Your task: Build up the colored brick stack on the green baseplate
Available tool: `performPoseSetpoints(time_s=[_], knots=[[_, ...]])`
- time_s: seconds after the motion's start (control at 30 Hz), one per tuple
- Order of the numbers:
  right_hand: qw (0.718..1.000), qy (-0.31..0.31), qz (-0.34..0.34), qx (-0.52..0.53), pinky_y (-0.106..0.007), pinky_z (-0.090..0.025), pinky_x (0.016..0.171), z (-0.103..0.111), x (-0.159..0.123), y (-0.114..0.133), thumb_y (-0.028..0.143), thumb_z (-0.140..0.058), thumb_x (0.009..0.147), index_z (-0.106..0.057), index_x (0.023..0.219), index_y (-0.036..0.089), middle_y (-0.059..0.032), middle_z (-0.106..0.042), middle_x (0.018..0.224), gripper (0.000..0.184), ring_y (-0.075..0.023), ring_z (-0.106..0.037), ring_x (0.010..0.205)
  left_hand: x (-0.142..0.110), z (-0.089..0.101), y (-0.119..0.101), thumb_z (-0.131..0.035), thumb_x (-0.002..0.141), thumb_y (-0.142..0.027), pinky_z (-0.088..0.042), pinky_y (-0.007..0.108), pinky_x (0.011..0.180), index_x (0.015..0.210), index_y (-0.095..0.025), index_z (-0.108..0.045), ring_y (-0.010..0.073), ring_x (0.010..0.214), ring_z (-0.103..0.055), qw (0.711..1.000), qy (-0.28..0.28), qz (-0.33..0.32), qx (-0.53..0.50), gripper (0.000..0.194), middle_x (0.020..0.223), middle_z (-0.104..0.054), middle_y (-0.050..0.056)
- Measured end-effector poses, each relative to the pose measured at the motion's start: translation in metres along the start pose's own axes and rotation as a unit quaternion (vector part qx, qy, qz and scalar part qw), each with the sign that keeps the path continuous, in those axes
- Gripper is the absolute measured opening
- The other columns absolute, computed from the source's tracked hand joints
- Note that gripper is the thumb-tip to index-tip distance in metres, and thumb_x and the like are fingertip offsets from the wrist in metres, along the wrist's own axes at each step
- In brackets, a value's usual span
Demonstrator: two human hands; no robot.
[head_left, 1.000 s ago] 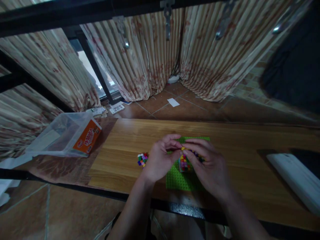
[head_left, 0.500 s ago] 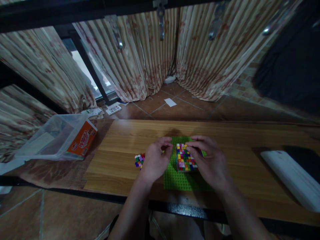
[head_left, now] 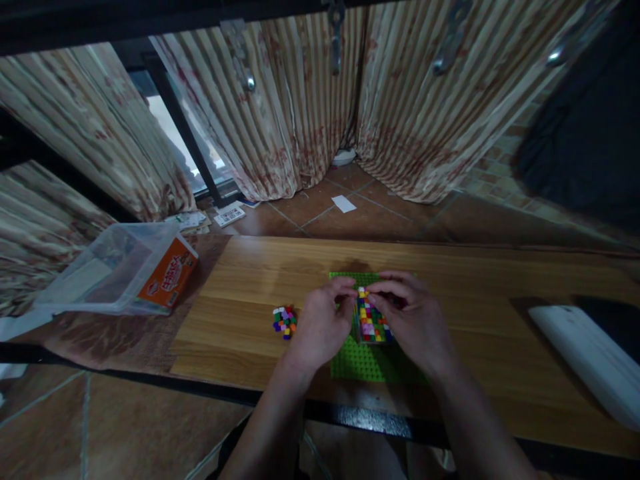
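A block of small multicoloured toy bricks (head_left: 369, 328) rests on a green studded baseplate (head_left: 357, 365). My left hand (head_left: 324, 323) is at the block's upper left corner, thumb and forefinger drawn together. From the other side, my right hand (head_left: 415, 313) covers part of the block, its fingertips pinched at the top rows beside white and yellow bricks. Whatever either pinch holds is too small or hidden to name. The two hands' fingertips nearly meet. Left of my left hand lies a small pile of loose coloured bricks (head_left: 284, 321) on the wooden table (head_left: 250, 280).
At the far left stands a clear plastic bin (head_left: 105, 303) with an orange label (head_left: 169, 275). A white oblong object (head_left: 583, 357) lies at the right beside a dark one. Behind the table are striped curtains (head_left: 300, 120) and a tiled floor with a white paper (head_left: 344, 203).
My left hand has moved right, in to the block's upper left corner, closer to my right fingertips. More of the loose brick pile shows. The view has shifted slightly.
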State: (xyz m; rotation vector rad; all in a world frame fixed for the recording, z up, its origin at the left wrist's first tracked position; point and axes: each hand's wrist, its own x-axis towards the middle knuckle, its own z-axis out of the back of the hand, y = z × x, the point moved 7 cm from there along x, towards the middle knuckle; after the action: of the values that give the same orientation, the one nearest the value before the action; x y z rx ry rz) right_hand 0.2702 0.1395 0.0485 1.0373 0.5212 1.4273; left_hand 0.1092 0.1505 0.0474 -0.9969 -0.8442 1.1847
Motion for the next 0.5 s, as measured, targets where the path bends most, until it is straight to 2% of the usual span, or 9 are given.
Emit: performPoseSetpoints(time_s=[0.17, 0.37, 0.5], knots=[[0.999, 0.049, -0.015, 0.015, -0.040, -0.046, 0.086, -0.004, 0.002, 0.002, 0.035, -0.064, 0.082, -0.075, 0.088, 0.027, -0.0038, -0.071, 0.100, 0.015, -0.0229, -0.063, 0.096, -0.001, 0.000, -0.002, -0.055, 0.088, -0.007, -0.054, 0.032, 0.094, 0.111, -0.016, -0.067, 0.0179, 0.098, -0.071, 1.000, -0.007, -0.006, 0.015, 0.028, 0.105, -0.075, 0.006], [0.995, 0.074, -0.066, 0.027, -0.037, -0.047, 0.080, -0.004, 0.004, -0.007, 0.041, -0.070, 0.077, -0.075, 0.092, 0.026, -0.0033, -0.073, 0.099, 0.021, -0.0224, -0.065, 0.088, -0.002, 0.000, -0.004, -0.054, 0.088, -0.007, -0.056, 0.033, 0.091, 0.115, -0.015, -0.065, 0.0182, 0.095, -0.071, 1.000, -0.004, -0.015, 0.023, 0.030, 0.103, -0.075, 0.007], [0.993, 0.079, -0.065, 0.054, -0.035, -0.049, 0.079, -0.001, 0.005, -0.011, 0.046, -0.067, 0.082, -0.075, 0.095, 0.025, -0.0035, -0.074, 0.097, 0.027, -0.0209, -0.066, 0.086, -0.002, 0.000, -0.002, -0.055, 0.088, -0.009, -0.057, 0.036, 0.091, 0.117, -0.016, -0.064, 0.0194, 0.096, -0.071, 0.999, -0.001, -0.018, 0.041, 0.031, 0.105, -0.075, 0.007]])
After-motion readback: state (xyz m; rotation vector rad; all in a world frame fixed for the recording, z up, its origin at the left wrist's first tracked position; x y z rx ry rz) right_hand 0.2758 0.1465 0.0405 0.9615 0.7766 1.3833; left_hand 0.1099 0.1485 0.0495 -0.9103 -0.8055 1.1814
